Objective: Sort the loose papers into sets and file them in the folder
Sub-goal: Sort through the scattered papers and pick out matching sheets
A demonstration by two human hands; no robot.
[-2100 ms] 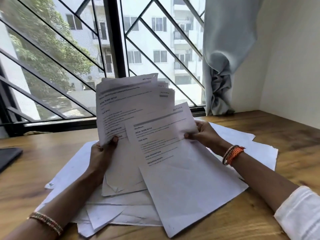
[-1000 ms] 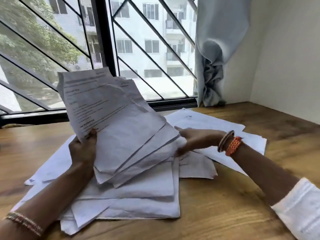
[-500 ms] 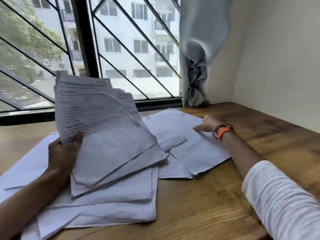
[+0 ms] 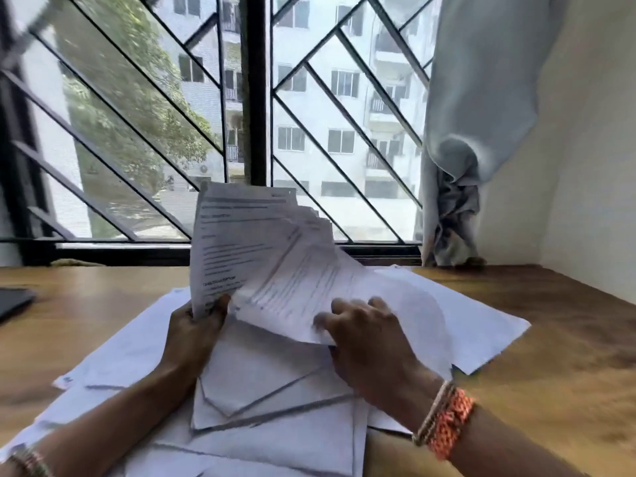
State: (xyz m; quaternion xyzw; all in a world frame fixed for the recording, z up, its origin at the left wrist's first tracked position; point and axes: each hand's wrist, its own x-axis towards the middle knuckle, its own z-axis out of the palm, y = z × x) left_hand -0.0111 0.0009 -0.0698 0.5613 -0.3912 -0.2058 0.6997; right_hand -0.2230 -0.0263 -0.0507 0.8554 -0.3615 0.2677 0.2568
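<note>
My left hand (image 4: 194, 333) grips a fanned stack of printed papers (image 4: 241, 242) by its lower left edge and holds it upright above the table. My right hand (image 4: 366, 342) is at the stack's right side, blurred, with its fingers on one sheet (image 4: 309, 290) that bends away from the stack. Whether it pinches the sheet is unclear. More loose white papers (image 4: 275, 438) lie spread on the wooden table (image 4: 557, 356) under both hands. Another sheet (image 4: 481, 325) lies flat to the right.
A dark flat object (image 4: 13, 302) sits at the table's left edge. A barred window (image 4: 254, 98) runs along the back, with a knotted grey curtain (image 4: 457, 201) at the right. A white wall (image 4: 592, 166) closes the right side.
My right hand left the sheets lying on the right and came back to the held stack, where it now touches a bending sheet. The view swung back to the left.
</note>
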